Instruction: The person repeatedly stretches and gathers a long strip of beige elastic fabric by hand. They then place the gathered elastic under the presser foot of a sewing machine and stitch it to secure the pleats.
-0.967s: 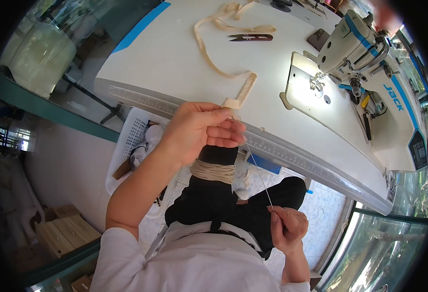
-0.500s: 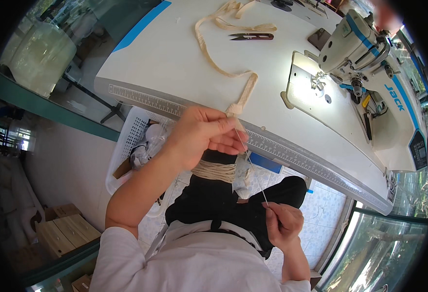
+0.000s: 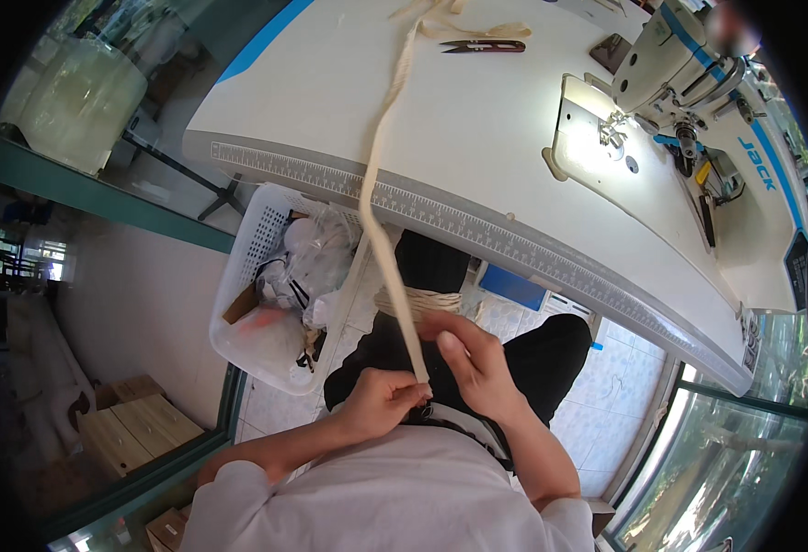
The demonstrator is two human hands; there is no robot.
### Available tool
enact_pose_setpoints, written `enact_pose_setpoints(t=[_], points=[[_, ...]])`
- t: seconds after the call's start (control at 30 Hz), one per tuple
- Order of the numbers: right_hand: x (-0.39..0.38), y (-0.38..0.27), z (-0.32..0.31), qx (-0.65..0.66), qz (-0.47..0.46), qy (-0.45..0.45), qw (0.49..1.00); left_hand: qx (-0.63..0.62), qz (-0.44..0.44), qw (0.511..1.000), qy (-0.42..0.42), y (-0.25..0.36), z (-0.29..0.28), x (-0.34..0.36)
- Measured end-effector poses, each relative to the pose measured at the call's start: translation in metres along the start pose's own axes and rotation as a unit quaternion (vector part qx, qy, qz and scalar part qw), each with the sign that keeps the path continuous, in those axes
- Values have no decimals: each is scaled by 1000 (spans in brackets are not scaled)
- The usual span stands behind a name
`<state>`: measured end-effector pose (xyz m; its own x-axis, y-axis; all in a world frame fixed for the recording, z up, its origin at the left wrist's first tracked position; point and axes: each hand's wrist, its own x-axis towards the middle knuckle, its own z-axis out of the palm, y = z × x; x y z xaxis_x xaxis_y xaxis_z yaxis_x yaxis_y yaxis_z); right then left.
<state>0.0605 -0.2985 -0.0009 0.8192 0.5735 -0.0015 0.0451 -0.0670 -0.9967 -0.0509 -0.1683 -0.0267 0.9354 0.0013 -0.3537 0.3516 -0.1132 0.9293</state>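
Observation:
My left hand (image 3: 383,405) is closed in front of my waist, its fingertips pinching the near end of a cream fabric strip (image 3: 387,253). From there the strip runs taut up over the table edge and onto the tabletop. Just to the right of the strip is my right hand (image 3: 479,366), with curled fingers slightly smeared by motion. Whatever its fingers hold is hidden. Behind my hands, a bundle of cream cord (image 3: 431,302) lies around my dark-clad leg.
The white table (image 3: 303,110) has a ruler strip (image 3: 459,221) along its front edge. Thread snips (image 3: 485,46) lie at the back, and a lit sewing machine (image 3: 689,74) stands right. Below left is a white basket (image 3: 238,267) holding plastic bags and scraps.
My left hand has come down from the table edge to my waist, drawing the strip straight. My right hand has moved up and left beside it. The thin line between my hands no longer shows.

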Motion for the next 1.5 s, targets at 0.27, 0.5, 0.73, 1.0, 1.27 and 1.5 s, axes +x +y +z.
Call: enact_pose_setpoints(t=[0.27,0.5,0.73,1.0,1.27,1.5], points=[[-1,21,10,91,106,-101,985,86,120,989,-28,-2,-41,2],[-55,57,0,60,110,-161,979,-77,82,993,27,50,-34,64],[-13,18,-49,6,92,-54,994,31,72,997,13,20,-6,24],[-2,22,-9,119,94,-43,988,72,107,991,27,28,-40,34],[-36,29,-6,37,61,-83,994,-31,136,990,11,86,-24,90],[20,-74,-106,-346,-163,139,913,-107,96,989,-23,67,-16,67]])
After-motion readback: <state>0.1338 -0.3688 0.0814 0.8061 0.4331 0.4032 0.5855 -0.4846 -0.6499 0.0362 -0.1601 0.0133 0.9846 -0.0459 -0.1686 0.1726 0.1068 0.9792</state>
